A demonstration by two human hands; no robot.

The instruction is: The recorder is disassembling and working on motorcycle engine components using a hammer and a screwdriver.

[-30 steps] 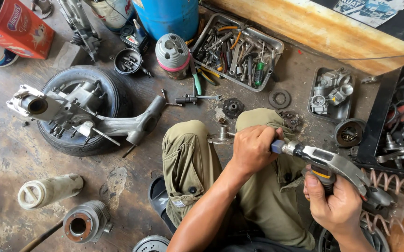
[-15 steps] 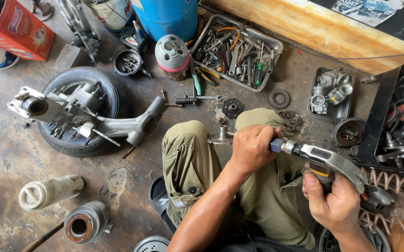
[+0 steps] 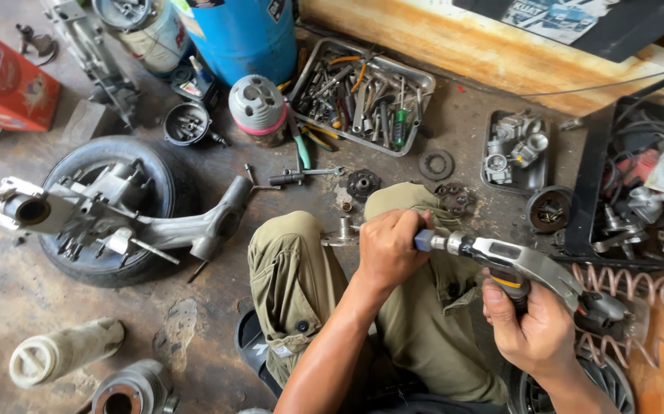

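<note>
The left hand (image 3: 390, 247) is clenched around the front end of an air tool (image 3: 516, 264), its fingers wrapped over the blue-tipped nose so that whatever sits at the tip is hidden. The right hand (image 3: 530, 330) grasps the tool's handle from below, thumb up along the yellow-banded grip, and the tool lies nearly level between the two hands, above the person's knees in olive trousers (image 3: 301, 284). Behind the right hand a coiled copper-coloured hose (image 3: 639, 287) runs off from the back of the tool. Just beyond the left hand, on the floor, lie a small metal part (image 3: 342, 232), a dark gear (image 3: 363, 183) and a socket wrench (image 3: 301, 176); a flat ring (image 3: 435, 164) lies a little further out. Farther ahead of the hands sits a metal tray of hand tools (image 3: 416, 80), with a grey cylinder with a pink band (image 3: 257, 107) beside it and a blue drum (image 3: 244, 34) behind that. Ahead of the right hand a smaller tray (image 3: 487, 153) holds carburettor-like parts. Well off to the left of the left hand an engine casing (image 3: 110, 215) rests on a tyre (image 3: 159, 172), and a red box (image 3: 6, 80) stands far beyond it. Near the person's left elbow side, low on the floor, lie a pale cylinder (image 3: 64, 353) and a round metal housing (image 3: 129, 391).
</note>
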